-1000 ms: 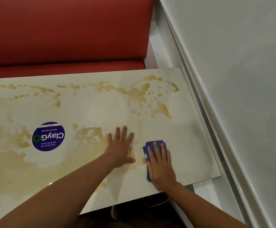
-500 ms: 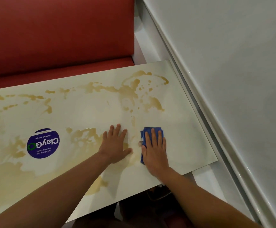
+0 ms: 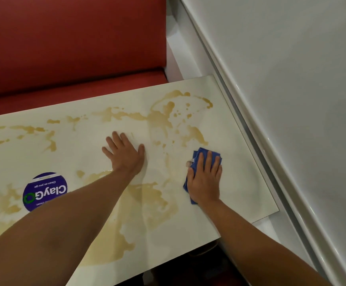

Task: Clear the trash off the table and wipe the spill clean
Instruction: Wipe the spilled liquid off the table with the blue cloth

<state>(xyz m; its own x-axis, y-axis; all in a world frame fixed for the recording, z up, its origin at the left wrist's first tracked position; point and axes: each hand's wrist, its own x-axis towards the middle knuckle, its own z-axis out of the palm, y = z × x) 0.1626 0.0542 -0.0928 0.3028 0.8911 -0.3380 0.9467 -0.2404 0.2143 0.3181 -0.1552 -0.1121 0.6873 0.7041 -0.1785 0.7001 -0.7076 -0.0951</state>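
We log one cream bench [image 3: 240,182], its right end running close along a white wall panel [image 3: 291,100] and its far edge facing one red upholstered seat [image 3: 75,38]. One tan spill [image 3: 159,118] spreads in many patches and droplets across most of the top, heaviest toward the far right corner and along the near edge at the centre. One round purple sticker [image 3: 44,190] reading "ClayGo" lies toward the left, its lettering upside down to us and partly covered by our left forearm. One blue cloth [image 3: 197,154], folded, lies near the right end, about midway between far and near edges; its long axis runs from the near edge toward the far edge, leaning slightly right. Our right hand [image 3: 205,180] lies flat on top of it, fingers straight and close together, grip pressing down rather than pinching. Our left hand [image 3: 124,153] rests palm-down on the bench centre, well apart from the cloth, fingers spread, holding nothing. Wet smears lie between the two hands.
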